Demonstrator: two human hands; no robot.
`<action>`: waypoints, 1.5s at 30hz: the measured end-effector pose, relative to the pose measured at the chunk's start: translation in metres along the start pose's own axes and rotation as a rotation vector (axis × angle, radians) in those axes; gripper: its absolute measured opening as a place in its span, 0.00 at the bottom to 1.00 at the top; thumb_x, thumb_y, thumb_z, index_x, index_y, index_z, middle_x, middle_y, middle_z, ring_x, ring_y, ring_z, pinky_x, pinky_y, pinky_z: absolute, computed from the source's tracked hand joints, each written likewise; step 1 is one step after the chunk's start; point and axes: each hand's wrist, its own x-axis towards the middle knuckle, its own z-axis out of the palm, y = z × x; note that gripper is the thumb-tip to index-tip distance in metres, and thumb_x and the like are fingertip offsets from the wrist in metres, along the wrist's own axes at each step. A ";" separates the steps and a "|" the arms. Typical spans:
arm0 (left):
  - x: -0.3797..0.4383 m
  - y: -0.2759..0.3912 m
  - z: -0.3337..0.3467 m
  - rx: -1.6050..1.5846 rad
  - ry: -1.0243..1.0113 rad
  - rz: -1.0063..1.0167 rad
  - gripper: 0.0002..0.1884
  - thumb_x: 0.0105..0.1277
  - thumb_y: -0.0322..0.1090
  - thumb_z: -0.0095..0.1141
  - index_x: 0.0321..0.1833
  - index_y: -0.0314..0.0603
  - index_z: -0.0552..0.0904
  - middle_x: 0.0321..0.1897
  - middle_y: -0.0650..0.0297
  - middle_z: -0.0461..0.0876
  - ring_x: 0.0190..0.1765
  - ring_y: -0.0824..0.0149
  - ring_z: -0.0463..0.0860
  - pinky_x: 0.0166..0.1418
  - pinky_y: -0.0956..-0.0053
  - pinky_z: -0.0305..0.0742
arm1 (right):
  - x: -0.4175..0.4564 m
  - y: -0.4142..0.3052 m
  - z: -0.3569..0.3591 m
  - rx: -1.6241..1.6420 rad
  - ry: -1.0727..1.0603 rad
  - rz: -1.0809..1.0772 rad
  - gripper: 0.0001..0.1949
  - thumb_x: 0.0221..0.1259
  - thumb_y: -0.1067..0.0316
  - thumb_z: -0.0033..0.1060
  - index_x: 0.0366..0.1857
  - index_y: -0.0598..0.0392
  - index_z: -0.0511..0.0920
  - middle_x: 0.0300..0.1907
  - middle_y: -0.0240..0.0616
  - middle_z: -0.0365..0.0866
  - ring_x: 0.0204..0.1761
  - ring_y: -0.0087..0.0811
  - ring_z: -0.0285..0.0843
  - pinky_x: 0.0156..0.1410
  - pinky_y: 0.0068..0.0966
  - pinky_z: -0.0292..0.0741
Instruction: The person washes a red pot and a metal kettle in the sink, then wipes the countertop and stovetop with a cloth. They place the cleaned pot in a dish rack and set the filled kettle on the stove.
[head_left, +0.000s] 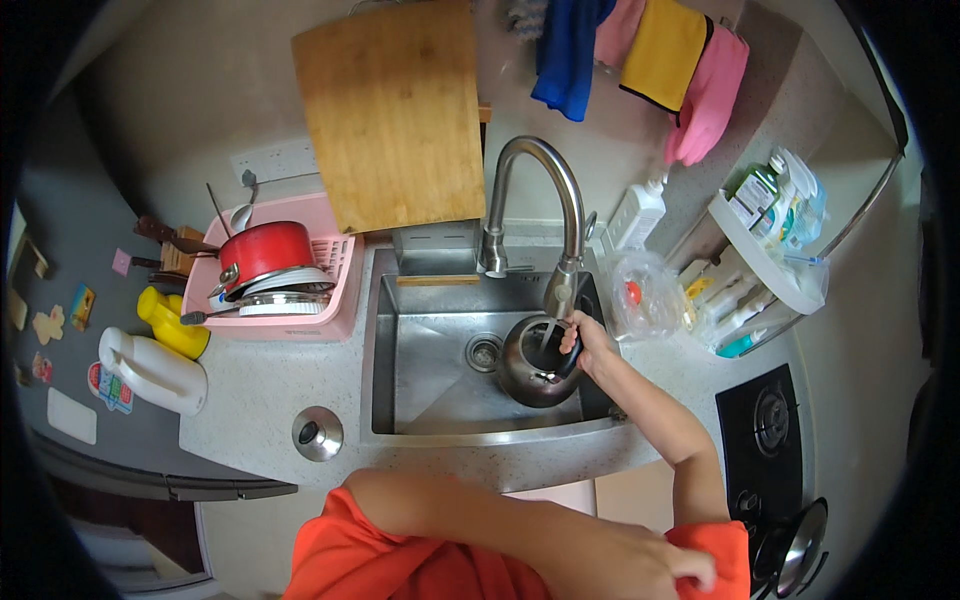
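Note:
My right hand (587, 343) grips the black handle (571, 358) of a stainless steel kettle (525, 379), lidless and held over the right side of the sink (442, 390). A stream of water runs into its mouth from the spray head of the gooseneck faucet (574, 217). My left arm crosses my body, and my left hand (652, 562) rests by the orange right sleeve (720, 551). Its fingers look bent; whether they pinch the cloth is unclear. A round metal lid (327, 439) with a black knob lies on the counter, left of the sink.
A pink dish rack (277, 330) holds a red pot (266, 255) and dishes. White (157, 371) and yellow (176, 322) jugs stand beside it. A wooden cutting board (390, 120) leans behind the sink. Bottles fill a corner shelf (765, 255); a gas hob (765, 435) is at right.

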 end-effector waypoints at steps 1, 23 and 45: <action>-0.013 -0.004 -0.006 0.062 0.045 -0.101 0.14 0.57 0.44 0.62 0.41 0.44 0.84 0.53 0.49 0.74 0.47 0.51 0.79 0.53 0.62 0.74 | 0.000 0.000 0.000 -0.006 -0.020 -0.003 0.06 0.55 0.70 0.49 0.23 0.52 0.66 0.12 0.28 0.59 0.11 0.23 0.57 0.17 0.23 0.60; -0.032 -0.066 0.007 -0.286 0.186 -0.068 0.08 0.61 0.25 0.58 0.41 0.37 0.75 0.62 0.50 0.65 0.60 0.56 0.74 0.59 0.68 0.71 | -0.009 0.006 0.000 0.017 0.001 -0.025 0.06 0.51 0.72 0.54 0.21 0.55 0.68 0.13 0.31 0.62 0.13 0.26 0.59 0.17 0.26 0.62; 0.010 -0.064 0.011 -0.038 0.494 -0.369 0.19 0.59 0.39 0.64 0.46 0.34 0.73 0.44 0.52 0.69 0.48 0.53 0.74 0.50 0.65 0.72 | -0.004 0.006 0.001 -0.010 0.050 -0.033 0.07 0.50 0.71 0.55 0.19 0.57 0.68 0.13 0.35 0.64 0.11 0.29 0.62 0.15 0.29 0.62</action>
